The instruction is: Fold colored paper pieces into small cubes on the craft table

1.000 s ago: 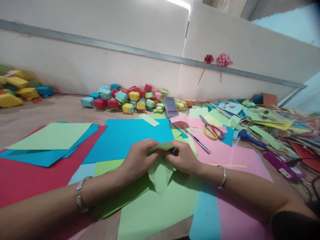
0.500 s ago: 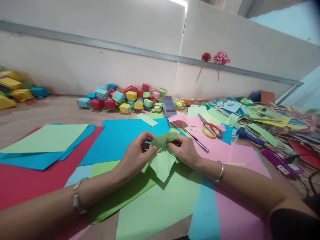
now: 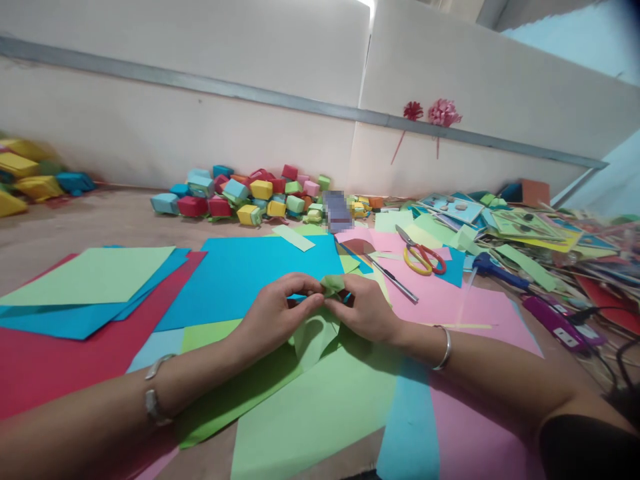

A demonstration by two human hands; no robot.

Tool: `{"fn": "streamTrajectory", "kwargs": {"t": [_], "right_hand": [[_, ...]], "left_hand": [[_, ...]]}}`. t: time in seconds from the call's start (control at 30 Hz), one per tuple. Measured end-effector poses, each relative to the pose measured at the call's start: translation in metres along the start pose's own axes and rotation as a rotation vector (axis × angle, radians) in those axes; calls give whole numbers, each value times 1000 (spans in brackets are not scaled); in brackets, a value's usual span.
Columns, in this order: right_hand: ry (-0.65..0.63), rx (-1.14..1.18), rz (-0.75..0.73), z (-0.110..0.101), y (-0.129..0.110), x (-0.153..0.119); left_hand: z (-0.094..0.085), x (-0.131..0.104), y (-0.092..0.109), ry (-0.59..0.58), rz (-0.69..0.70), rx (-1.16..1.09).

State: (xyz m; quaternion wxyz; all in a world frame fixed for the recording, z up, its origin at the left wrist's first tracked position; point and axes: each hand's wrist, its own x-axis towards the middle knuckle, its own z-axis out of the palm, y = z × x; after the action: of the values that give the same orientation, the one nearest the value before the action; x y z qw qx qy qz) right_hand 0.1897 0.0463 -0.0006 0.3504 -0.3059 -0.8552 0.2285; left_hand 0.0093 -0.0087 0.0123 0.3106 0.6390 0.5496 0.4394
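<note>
A light green piece of folded paper (image 3: 314, 337) is held between my two hands, over larger green sheets. My left hand (image 3: 280, 313) pinches its upper part between thumb and fingers. Close beside it, my right hand (image 3: 367, 307) grips the same paper near its top folds, fingertips almost touching the left ones. Part of the paper is hidden behind the fingers. Beneath lie a light green sheet (image 3: 320, 413), a darker green sheet (image 3: 240, 393) and a blue sheet (image 3: 240, 273).
Scissors (image 3: 423, 257) and a pen (image 3: 395, 280) lie on pink paper to the right. Beyond them are a blue glue gun (image 3: 500, 272) and a purple power strip (image 3: 555, 323). Small folded paper boxes (image 3: 250, 193) are heaped at the back. Stacked sheets (image 3: 95, 277) lie left.
My hands have come closer together, with the right shifted slightly down. The folded paper's top is now bent between the fingertips, and less of the paper shows.
</note>
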Motion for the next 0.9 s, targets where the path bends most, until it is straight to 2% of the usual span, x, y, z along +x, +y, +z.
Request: {"fn": "streamTrajectory", "kwargs": {"t": [0.07, 0.2, 0.27, 0.37, 0.53, 0.77, 0.9], "right_hand": [[23, -3, -7, -1, 0, 0], [102, 80, -38, 0, 3, 1], [136, 109, -61, 1, 4, 1], [138, 120, -84, 2, 3, 0], [102, 139, -117, -1, -1, 0], [74, 200, -66, -5, 1, 0], [126, 236, -57, -5, -5, 1]], "left_hand": [[1, -1, 2, -6, -24, -59], [3, -2, 5, 57, -214, -384], [3, -1, 6, 21, -284, -469], [3, 0, 6, -58, -323, -473], [3, 0, 4, -64, -327, -470], [3, 0, 0, -87, -330, -449], [2, 0, -2, -112, -389, -503]]}}
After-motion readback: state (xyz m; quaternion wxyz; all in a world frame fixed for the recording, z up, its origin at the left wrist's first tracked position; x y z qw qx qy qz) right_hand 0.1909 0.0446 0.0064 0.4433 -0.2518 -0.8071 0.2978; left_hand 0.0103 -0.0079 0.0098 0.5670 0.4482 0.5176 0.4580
